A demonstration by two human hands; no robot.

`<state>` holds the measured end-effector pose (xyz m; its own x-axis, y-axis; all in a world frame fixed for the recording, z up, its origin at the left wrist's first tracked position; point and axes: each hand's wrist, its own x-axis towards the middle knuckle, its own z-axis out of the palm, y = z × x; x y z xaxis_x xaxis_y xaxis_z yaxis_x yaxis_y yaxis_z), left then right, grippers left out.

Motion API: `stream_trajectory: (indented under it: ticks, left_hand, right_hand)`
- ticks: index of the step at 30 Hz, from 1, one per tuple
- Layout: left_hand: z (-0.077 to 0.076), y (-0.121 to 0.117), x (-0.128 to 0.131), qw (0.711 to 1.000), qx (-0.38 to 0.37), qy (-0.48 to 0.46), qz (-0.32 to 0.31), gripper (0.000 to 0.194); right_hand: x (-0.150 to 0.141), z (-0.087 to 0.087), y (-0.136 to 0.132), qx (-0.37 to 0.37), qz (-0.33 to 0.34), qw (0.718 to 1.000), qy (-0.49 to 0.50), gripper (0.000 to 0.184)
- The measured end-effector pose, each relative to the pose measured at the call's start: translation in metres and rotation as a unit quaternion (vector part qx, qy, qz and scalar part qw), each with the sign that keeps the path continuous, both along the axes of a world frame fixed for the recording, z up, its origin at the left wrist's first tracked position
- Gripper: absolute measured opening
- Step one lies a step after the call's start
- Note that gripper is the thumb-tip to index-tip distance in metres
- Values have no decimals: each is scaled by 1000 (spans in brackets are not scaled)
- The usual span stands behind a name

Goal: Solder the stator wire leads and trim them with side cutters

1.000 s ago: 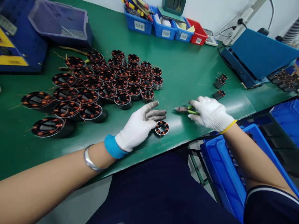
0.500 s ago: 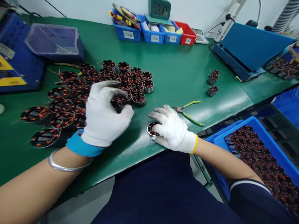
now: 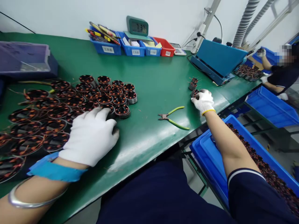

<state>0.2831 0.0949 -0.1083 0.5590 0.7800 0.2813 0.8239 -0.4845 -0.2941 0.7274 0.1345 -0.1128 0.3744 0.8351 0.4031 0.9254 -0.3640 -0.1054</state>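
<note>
My left hand [image 3: 91,137], in a white glove with a blue band at the wrist, rests over the near edge of a group of copper-wound motor stators [image 3: 121,110]. Its fingers reach onto the stators and its thumb stands apart; nothing shows in its grasp. Farther right, my gloved right hand [image 3: 203,101] has its fingers closed round a small wound stator [image 3: 195,92], partly hidden by the glove. Just beyond it on the table stand two more stators [image 3: 193,84]. Green-handled cutting pliers [image 3: 164,116] lie with handles spread between my hands.
Blue bins [image 3: 106,49], a red bin [image 3: 164,46] and a clock [image 3: 137,25] line the wall. A blue machine [image 3: 218,60] stands back right. Below the table edge, a blue crate [image 3: 233,124] holds many stators. Far right, a co-worker [image 3: 283,71] sits at the bench.
My right hand has moved from the table's front edge to the stators at the right; the stator it held there has left that spot. My view has swung right, and my left hand's fingers have straightened.
</note>
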Motion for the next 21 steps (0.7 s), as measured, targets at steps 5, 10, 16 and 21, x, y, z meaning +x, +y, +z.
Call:
stream_trajectory:
  ticks: [5,10,16,21]
  left_hand:
    - [-1,-5,3,1000,-13,-18,11,30]
    - [-6,-9,11,993,-27,-111,-41,30]
    - [-21,-11,22,977,-25,-180,-115,43]
    - [-23,-9,23,971,-17,-195,-140,47]
  right_hand:
    - [-16,2,2,32,-55,998,-9,45]
    - [-78,1,-21,65,170,981,-65,54]
    - [-53,-11,28,-104,66,992,4,72]
    - [-50,-6,47,-156,107,982,10,74]
